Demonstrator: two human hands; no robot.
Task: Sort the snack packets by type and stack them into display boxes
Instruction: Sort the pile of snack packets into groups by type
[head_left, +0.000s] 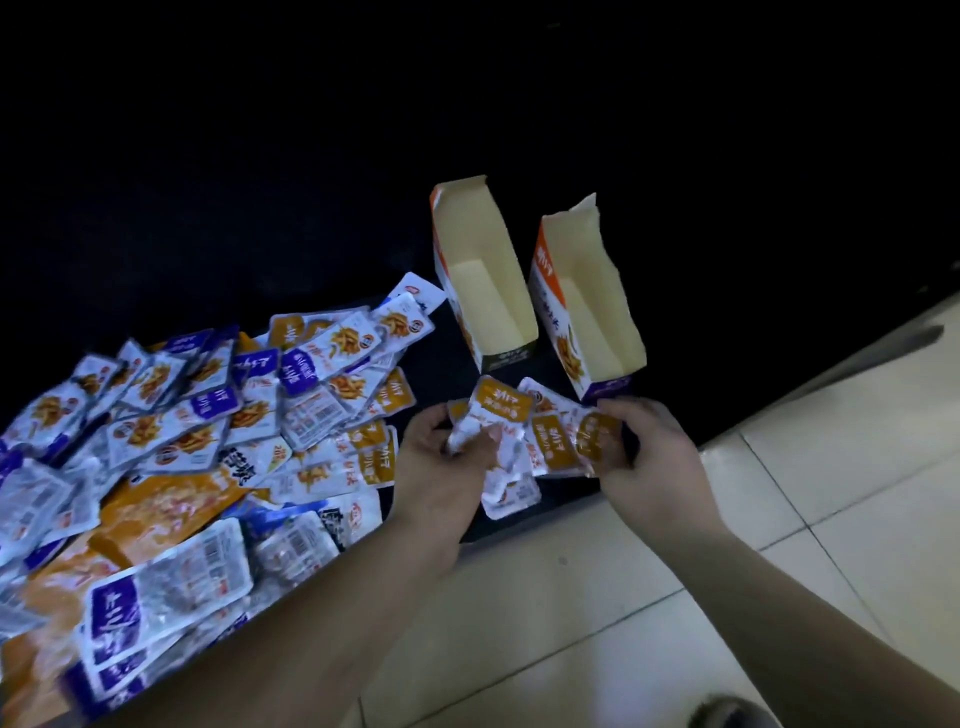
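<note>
A big heap of snack packets (197, 426), some with purple labels and some with orange, covers the dark surface at the left. Two open display boxes stand behind my hands: the left box (480, 275) and the right box (587, 306), both showing bare cream insides. My left hand (441, 467) pinches an orange-label packet (498, 405). My right hand (649, 457) grips the edge of a small fan of orange-label packets (558, 436). More silver packets (509, 486) lie under my hands.
The dark mat (311, 208) ends at a diagonal edge; pale floor tiles (675, 597) fill the lower right. A flattened orange carton (161, 509) lies within the heap. A dark rounded object (732, 714) shows at the bottom edge.
</note>
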